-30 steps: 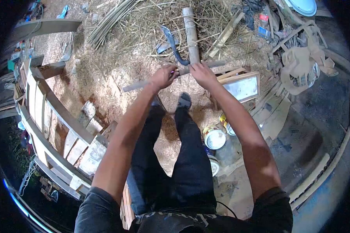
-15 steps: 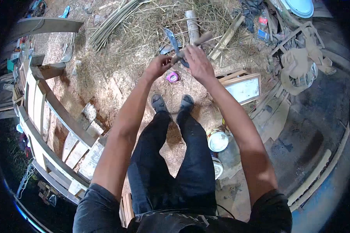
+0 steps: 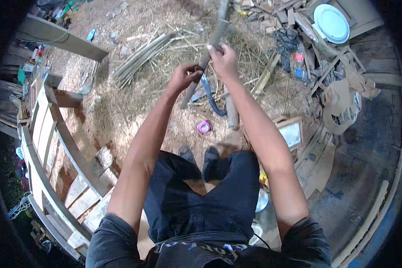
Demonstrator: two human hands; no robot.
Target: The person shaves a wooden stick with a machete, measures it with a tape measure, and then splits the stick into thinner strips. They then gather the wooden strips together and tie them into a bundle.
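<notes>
A long wooden stick [image 3: 216,35] slants upward in front of me, its lower end over the straw. My left hand [image 3: 184,77] is closed round its lower part. My right hand [image 3: 224,60] grips it a little higher. Below the hands, a curved dark blade [image 3: 214,105] lies on the ground beside a short log [image 3: 232,112]. A pink tape measure [image 3: 203,127] rests on the wood shavings between the hands and my feet.
Thin split sticks [image 3: 143,60] lie bundled at upper left. A curved wooden frame [image 3: 69,145] stands at left. At right are a framed panel [image 3: 291,133], a white bucket [image 3: 261,201] and crumpled cardboard [image 3: 339,105]. A pale blue lid [image 3: 331,23] is at upper right.
The stick has swung from nearly level to steeply slanted, and both hands have risen with it. The tape measure, first seen on the ground half a second ago, stays there. The view has shifted.
</notes>
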